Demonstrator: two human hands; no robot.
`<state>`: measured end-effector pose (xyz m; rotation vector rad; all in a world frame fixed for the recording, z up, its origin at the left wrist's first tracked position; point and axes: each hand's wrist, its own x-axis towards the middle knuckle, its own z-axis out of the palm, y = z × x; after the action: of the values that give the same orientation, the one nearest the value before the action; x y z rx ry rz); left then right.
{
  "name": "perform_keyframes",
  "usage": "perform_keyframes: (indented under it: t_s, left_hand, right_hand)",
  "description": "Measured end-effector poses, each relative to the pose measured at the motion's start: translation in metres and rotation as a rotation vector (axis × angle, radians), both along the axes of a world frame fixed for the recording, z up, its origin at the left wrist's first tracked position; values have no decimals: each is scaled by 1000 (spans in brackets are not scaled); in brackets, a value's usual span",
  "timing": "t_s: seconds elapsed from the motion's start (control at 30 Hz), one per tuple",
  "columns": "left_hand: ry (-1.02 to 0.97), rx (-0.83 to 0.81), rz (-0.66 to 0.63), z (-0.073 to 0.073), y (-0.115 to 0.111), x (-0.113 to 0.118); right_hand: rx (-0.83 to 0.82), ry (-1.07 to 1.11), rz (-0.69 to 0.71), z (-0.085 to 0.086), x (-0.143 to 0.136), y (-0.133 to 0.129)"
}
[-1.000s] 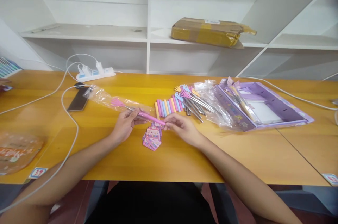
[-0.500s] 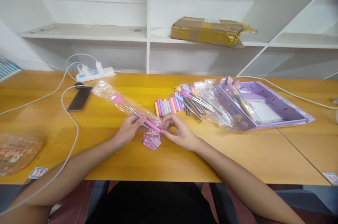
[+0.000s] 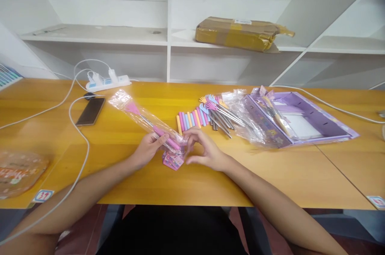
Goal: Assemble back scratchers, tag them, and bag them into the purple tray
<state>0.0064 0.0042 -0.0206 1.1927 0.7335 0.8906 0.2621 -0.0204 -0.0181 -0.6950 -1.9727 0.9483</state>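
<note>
My left hand (image 3: 152, 146) grips a pink-handled stick (image 3: 167, 138) with a metal shaft and a pink head, lying in a clear plastic sleeve (image 3: 120, 98). At the sleeve's near end is my right hand (image 3: 204, 148), thumb and index finger apart, the other fingers curled by the plastic; its exact hold is unclear. Under the sleeve end lie small pink printed cards (image 3: 174, 161). Just beyond, several pink, blue and yellow tubes (image 3: 192, 120) form a row. To their right, metal rods with coloured hand-shaped heads (image 3: 221, 114) are piled.
Clear plastic bags (image 3: 252, 126) lie against a purple box (image 3: 325, 114) on the right. A phone (image 3: 90, 111), a power strip (image 3: 108, 83) and white cables are on the left. A taped carton (image 3: 237, 33) rests on the shelf.
The thumb and index finger of my right hand have come apart and off the handle's end. The pink stick now lies deeper inside the sleeve, whose near end covers the handle.
</note>
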Motion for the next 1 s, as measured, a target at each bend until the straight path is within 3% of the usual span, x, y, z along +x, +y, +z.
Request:
perform_keyframes:
  t_s: [0.17,0.33,0.5,0.73,1.0]
  left_hand:
    - [-32,-39,85,-1,3,1]
    - [49,-14,39,1,6,1]
    - [214,145,-99,5,3,3]
    - [162,-21,-242,-5,-8,7]
    - [152,-60,-202,-8,-17,10]
  right_hand:
    - [231,-101,-30,7,5,3]
    - [339,-130,-53,13,4,0]
    - [297,-119,-22,15,0,-3]
    - [167,-122,-94,7,-6,-4]
    - [163,-91,-123,4,-13,-6]
